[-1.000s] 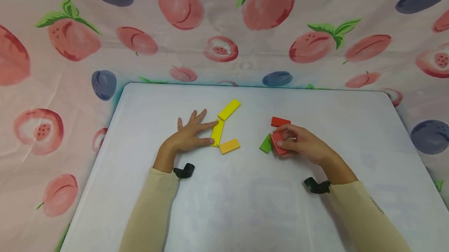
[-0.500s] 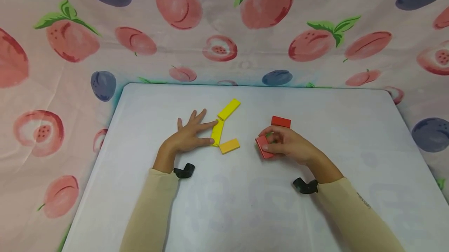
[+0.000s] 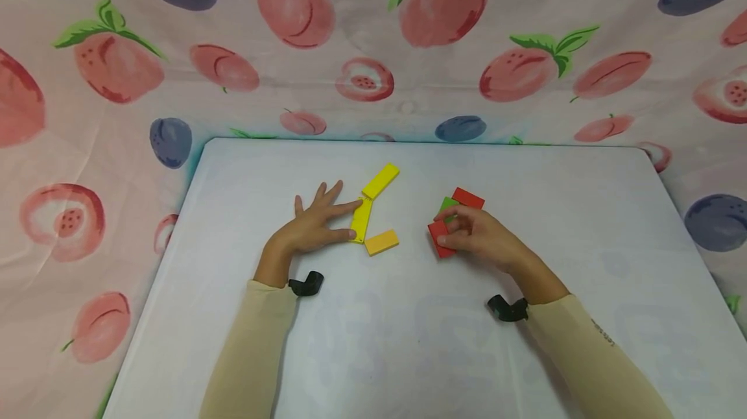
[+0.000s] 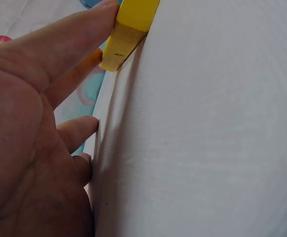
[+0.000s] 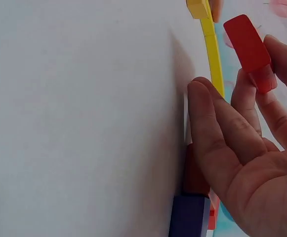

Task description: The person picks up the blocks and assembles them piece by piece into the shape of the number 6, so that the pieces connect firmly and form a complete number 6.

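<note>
Pinching a red block (image 3: pixel 438 231) in the right hand (image 3: pixel 481 237), held it right of centre. Touched a yellow block (image 3: pixel 362 219) at left with the spread left hand (image 3: pixel 315 224). Looked partway along, with a yellow row (image 3: pixel 380 181) laid but a green block (image 3: pixel 448 204) and far red block (image 3: pixel 469 198) unarranged.

Blocks (image 3: pixel 380 181) on seemingly covered tabletop (image 3: pixel 408 341)

The held red block (image 5: pixel 246 42) looks smooth, the beige sleeves (image 3: pixel 248 347) matt cloth.
</note>
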Demonstrator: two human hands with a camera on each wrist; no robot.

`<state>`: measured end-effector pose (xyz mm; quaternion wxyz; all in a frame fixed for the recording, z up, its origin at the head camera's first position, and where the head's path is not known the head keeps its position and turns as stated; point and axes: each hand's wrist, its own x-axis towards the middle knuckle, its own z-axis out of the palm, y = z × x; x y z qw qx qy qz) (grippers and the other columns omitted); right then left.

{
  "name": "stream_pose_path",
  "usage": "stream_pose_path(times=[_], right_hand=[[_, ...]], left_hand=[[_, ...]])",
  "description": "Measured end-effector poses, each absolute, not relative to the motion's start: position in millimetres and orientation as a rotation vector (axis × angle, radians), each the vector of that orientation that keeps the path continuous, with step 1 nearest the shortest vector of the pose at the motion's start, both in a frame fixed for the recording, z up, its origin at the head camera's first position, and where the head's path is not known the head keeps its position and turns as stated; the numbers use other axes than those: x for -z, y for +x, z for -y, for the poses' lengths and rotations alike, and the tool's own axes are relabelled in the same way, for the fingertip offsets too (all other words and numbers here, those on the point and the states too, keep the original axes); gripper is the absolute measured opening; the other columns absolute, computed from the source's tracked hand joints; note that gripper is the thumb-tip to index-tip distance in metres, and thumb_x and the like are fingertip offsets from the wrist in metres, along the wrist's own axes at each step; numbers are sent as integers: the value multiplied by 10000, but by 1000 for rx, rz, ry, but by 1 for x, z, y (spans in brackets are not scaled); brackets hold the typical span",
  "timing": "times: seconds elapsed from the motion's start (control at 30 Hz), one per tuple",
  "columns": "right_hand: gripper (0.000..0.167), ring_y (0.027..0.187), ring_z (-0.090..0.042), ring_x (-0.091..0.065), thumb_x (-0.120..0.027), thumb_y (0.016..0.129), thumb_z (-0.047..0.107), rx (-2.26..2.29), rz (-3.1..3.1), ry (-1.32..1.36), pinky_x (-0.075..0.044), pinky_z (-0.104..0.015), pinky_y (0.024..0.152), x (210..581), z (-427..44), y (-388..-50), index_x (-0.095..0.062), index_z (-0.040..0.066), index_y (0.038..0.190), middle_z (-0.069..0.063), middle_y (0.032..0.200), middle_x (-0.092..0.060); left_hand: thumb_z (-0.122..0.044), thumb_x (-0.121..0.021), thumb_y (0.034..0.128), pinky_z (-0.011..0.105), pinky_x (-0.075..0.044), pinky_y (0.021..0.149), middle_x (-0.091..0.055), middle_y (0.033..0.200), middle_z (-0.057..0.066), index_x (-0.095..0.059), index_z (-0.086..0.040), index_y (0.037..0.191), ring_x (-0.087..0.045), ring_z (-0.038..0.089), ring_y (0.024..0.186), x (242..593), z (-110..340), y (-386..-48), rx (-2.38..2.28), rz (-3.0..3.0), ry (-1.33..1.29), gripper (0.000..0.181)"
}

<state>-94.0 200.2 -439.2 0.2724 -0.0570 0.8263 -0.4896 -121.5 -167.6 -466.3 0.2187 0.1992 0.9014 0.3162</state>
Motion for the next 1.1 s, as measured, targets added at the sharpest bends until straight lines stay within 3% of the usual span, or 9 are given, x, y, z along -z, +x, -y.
stream_pose_path(times=[0.23,1.1], right_hand=[[436,1043,-273,-617,-774,919,293,1295,-2223,-167,-583,-339,834,441,-193,-98,-621,173,1309,-130,1133,-647],[412,962,-235,-617,-762,916,179,1157,-2246,-315,-567,-328,798,444,-175,-99,-632,186,1307,-77,1037,-664]], left_hand=[[-493,-680,944,705,240,1136,-5,1742,2,-438,-387,1544,160,305,1594,467,169,-122,-872,-2492,551,657],[-491,-684,941,695,240,1143,-8,1741,-12,-440,-391,1542,159,288,1596,465,166,-121,-868,-2493,547,656]])
